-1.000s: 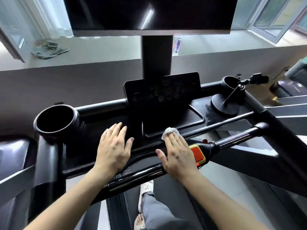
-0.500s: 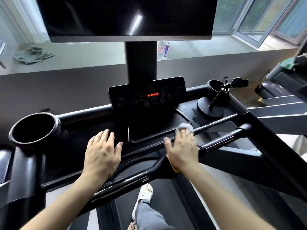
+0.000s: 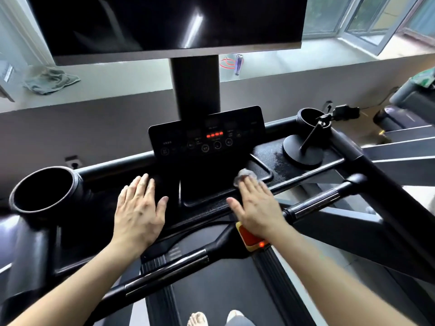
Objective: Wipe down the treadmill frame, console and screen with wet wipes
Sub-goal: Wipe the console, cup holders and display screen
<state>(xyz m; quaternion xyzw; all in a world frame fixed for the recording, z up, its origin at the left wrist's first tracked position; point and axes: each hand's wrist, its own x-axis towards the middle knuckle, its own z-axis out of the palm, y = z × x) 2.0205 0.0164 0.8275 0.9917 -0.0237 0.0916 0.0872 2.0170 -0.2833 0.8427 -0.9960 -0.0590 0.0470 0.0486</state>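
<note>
Pressing under right hand [image 3: 256, 208] fingertips, wet wipe [image 3: 243, 176] on console tray [image 3: 263, 171]

Black treadmill frame [image 3: 388, 184] & console [image 3: 207, 135] w/ red LEDs; dark screen [image 3: 164, 22]; whitish wipe [image 3: 244, 176]; red-orange stop button [image 3: 250, 237]; grey-green cloth [image 3: 50, 81].

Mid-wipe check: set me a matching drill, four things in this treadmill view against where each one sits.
Things:
1. wet wipe
2. left hand
3. round-base stand
4. grey cloth

Places:
A. on the window sill, far left
B. under the right hand fingertips, on the console tray
C. flat on the black deck, left of the console tray
D. beside the right cup holder

Pairs: 1-B, 2-C, 3-D, 4-A
</note>
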